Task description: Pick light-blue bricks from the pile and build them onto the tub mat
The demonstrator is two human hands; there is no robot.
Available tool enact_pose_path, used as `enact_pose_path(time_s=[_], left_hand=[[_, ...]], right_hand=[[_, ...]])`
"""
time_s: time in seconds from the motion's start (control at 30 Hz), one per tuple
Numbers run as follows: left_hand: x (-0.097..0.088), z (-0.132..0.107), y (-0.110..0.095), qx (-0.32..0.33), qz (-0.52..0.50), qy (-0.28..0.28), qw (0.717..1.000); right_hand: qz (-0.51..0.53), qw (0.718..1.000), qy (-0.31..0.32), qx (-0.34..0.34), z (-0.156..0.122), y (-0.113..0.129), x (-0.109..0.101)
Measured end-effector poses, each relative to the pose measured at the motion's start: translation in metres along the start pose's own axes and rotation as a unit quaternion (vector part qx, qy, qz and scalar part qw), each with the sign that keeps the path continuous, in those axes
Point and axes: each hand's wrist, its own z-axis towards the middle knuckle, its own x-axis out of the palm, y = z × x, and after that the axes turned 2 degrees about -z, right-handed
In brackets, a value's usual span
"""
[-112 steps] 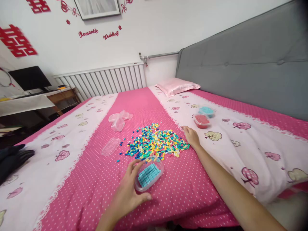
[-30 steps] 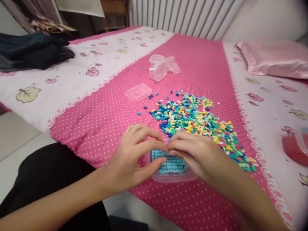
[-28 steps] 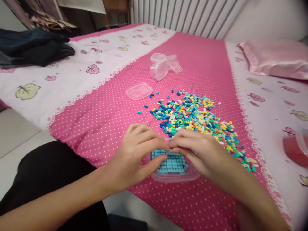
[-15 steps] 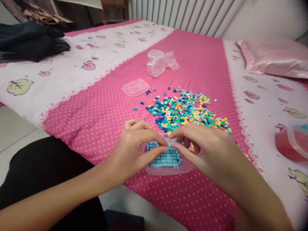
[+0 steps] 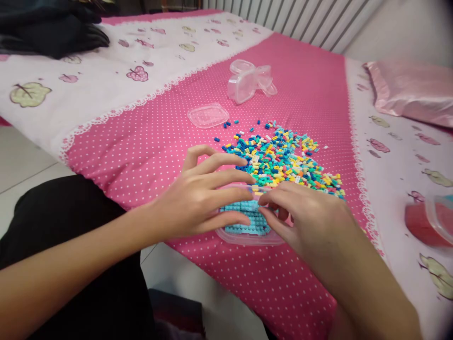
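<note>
Head view: left hand (image 5: 198,196) splayed wide, hiding part of clear box (image 5: 244,240) of blue bricks (image 5: 247,228); right hand (image 5: 307,217) pinched narrow there, can't tell if holding one. From box: 1 lid (image 5: 208,115) at 11 o'clock, 1 uncountable loose-brick pile (image 5: 283,163) at 1, 1 red tub (image 5: 421,224) at 3, cropped. Pink bed (image 5: 141,156); radiator (image 5: 297,18) beyond, at 1.

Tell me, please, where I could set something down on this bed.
Bare pink cloth lies between the flat lid and the left hand, and between the clear plastic pieces and the pillow. It is crowded around the tub, the right hand and the brick pile.
</note>
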Motion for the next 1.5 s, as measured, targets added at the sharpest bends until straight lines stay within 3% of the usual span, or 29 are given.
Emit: enact_pose_path(time_s=[0.13, 0.27, 0.37, 0.57, 0.73, 0.97, 1.5], left_hand=[[-0.012, -0.007, 0.006, 0.033, -0.012, 0.055, 0.998], [-0.008, -0.012, 0.005, 0.045, 0.022, 0.09, 0.995], [-0.001, -0.014, 0.007, 0.048, 0.047, 0.096, 0.993], [0.001, -0.015, 0.006, 0.037, 0.057, 0.097, 0.993], [0.002, -0.016, 0.005, 0.039, 0.069, 0.089, 0.993], [0.004, -0.016, 0.006, 0.034, 0.069, 0.086, 0.993], [0.004, -0.015, 0.004, 0.037, 0.076, 0.09, 0.992]], right_hand=[[-0.02, 0.997, 0.068, -0.001, 0.002, 0.002, 0.001], [-0.052, 0.994, 0.096, -0.001, 0.005, 0.007, 0.002], [-0.078, 0.991, 0.106, 0.003, 0.008, 0.012, 0.002], [-0.145, 0.971, 0.188, 0.027, 0.019, 0.025, -0.003], [-0.156, 0.973, 0.17, 0.017, 0.02, 0.027, -0.001], [-0.151, 0.985, 0.071, -0.046, 0.011, 0.02, 0.007], [-0.162, 0.981, 0.08, -0.064, 0.008, 0.017, 0.008]])
